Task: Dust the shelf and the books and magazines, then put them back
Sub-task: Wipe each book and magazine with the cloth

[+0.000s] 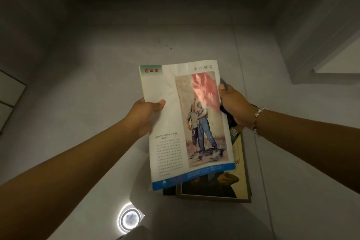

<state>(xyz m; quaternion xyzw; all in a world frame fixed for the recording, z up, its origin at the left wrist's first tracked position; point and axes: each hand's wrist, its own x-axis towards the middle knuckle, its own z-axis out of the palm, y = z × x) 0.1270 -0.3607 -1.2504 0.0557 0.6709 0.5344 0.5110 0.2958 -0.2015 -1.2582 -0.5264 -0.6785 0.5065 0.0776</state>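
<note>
Now both grip the magazine — left hand, right hand — thumbs on top.

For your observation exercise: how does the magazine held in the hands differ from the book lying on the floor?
The magazine is held up by both hands; the book lies flat on the floor. The magazine's cover is mostly white, the book's dark with a tan border. The magazine shows fully; the book is partly hidden. Both carry painted pictures.

Magazine over (seemingly stacked) books
</note>
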